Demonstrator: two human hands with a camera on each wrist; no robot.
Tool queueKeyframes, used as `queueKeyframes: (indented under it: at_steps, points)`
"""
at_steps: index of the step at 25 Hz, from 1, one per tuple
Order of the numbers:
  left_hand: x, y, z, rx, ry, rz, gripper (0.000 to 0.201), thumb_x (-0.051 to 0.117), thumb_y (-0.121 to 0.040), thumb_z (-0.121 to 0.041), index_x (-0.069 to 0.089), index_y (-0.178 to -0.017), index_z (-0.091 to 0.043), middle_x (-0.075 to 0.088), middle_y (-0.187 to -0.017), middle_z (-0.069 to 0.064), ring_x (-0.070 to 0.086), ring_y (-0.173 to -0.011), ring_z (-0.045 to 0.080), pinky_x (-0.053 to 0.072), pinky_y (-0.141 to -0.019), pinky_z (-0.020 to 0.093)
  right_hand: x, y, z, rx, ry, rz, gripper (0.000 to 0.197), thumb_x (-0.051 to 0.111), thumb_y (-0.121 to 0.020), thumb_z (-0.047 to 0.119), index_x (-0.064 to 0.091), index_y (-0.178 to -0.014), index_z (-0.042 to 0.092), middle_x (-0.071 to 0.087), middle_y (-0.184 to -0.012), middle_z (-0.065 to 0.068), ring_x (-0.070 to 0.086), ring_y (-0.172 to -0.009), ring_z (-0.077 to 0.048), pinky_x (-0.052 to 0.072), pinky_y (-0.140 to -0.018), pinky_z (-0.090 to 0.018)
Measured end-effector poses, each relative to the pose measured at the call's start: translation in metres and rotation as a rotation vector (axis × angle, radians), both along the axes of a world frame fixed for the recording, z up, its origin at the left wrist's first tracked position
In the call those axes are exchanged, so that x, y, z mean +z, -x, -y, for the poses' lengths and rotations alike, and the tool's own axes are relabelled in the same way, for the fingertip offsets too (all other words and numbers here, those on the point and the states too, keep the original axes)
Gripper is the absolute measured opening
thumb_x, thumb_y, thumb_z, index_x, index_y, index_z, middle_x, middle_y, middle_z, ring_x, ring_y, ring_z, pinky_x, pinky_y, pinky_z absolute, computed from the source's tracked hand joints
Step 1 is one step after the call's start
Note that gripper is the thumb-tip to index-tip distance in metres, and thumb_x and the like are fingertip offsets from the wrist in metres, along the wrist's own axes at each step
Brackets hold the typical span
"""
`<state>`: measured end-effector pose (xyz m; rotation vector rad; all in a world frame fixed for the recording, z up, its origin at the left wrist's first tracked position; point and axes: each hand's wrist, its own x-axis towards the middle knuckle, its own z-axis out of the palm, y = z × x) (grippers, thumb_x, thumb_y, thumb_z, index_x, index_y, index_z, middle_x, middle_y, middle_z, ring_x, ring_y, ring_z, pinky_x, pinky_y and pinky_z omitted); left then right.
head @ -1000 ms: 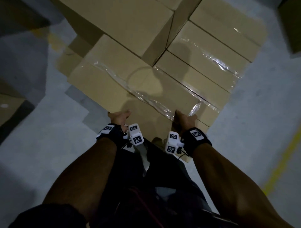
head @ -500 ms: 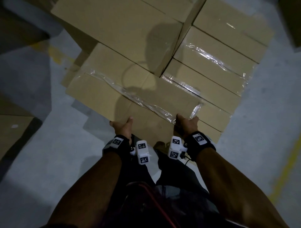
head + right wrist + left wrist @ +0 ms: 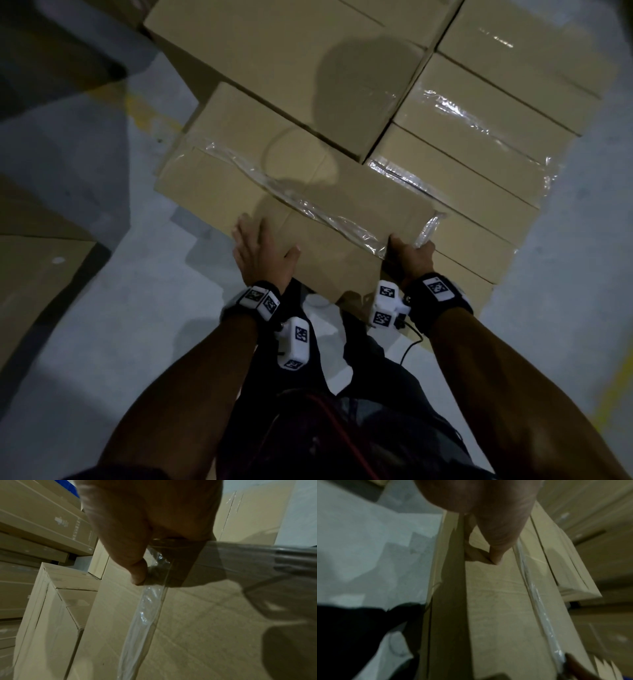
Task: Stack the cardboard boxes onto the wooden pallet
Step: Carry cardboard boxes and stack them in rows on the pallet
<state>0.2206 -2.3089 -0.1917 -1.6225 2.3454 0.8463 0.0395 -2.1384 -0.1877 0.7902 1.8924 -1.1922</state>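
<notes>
A large cardboard box (image 3: 308, 192) with a clear tape strip (image 3: 325, 209) along its top lies in front of me, against taller stacked boxes (image 3: 291, 68). My left hand (image 3: 260, 250) rests flat on the top of the box at its near edge, fingers straight. My right hand (image 3: 411, 257) grips the near right corner, thumb on top at the tape. In the left wrist view the thumb of the left hand (image 3: 488, 513) touches the box (image 3: 496, 601). In the right wrist view the right hand (image 3: 145, 520) presses its thumb by the tape (image 3: 145, 608). No pallet shows.
More taped boxes (image 3: 479, 137) lie in rows to the right of the held one. Flat cardboard (image 3: 34, 274) lies on the grey floor (image 3: 120, 325) at the left. A yellow floor line (image 3: 613, 387) runs at the right. My legs stand just behind the box.
My left hand has left its grip at the near edge and now lies flat on top of the box. The right hand keeps its hold on the corner.
</notes>
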Motion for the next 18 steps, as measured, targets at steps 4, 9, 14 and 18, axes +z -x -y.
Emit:
queueKeyframes:
  at_steps: [4, 9, 14, 18]
  points:
    - [0.013, 0.002, 0.02, -0.407, -0.063, 0.179, 0.094, 0.06, -0.085, -0.038, 0.005, -0.159, -0.023, -0.012, -0.165, 0.007, -0.012, -0.152, 0.028, -0.003, -0.122, 0.044, -0.005, -0.001, -0.001, 0.022, 0.009, 0.002, 0.084, 0.079, -0.072, 0.039, 0.027, -0.137, 0.026, 0.06, -0.119, -0.014, 0.067, -0.097, -0.035, 0.059, -0.081, -0.057]
    - [0.009, -0.007, 0.032, -0.782, 0.054, 0.345, 0.107, 0.066, -0.084, -0.031, -0.01, -0.157, -0.02, -0.02, -0.164, 0.008, -0.015, -0.151, 0.029, -0.004, -0.121, 0.044, -0.002, 0.003, -0.003, 0.0, 0.028, -0.012, 0.076, 0.075, -0.085, 0.029, 0.026, -0.141, 0.018, 0.056, -0.117, -0.013, 0.065, -0.099, -0.033, 0.059, -0.082, -0.053]
    - [-0.005, -0.01, 0.044, -0.894, 0.206, 0.341, 0.113, 0.076, -0.081, -0.03, -0.006, -0.158, -0.023, -0.012, -0.165, 0.007, -0.006, -0.152, 0.03, 0.0, -0.121, 0.049, -0.009, 0.003, -0.005, 0.007, 0.021, -0.008, 0.073, 0.073, -0.086, 0.029, 0.025, -0.141, 0.021, 0.057, -0.116, -0.014, 0.065, -0.1, -0.033, 0.058, -0.084, -0.052]
    - [-0.007, -0.014, 0.051, -0.913, 0.242, 0.316, 0.11, 0.078, -0.081, -0.034, 0.0, -0.158, -0.025, -0.004, -0.166, 0.006, 0.0, -0.152, 0.029, 0.004, -0.121, 0.048, -0.01, 0.001, -0.002, 0.002, 0.012, -0.004, 0.077, 0.07, -0.09, 0.027, 0.019, -0.147, 0.022, 0.055, -0.119, -0.014, 0.063, -0.098, -0.03, 0.058, -0.076, -0.043]
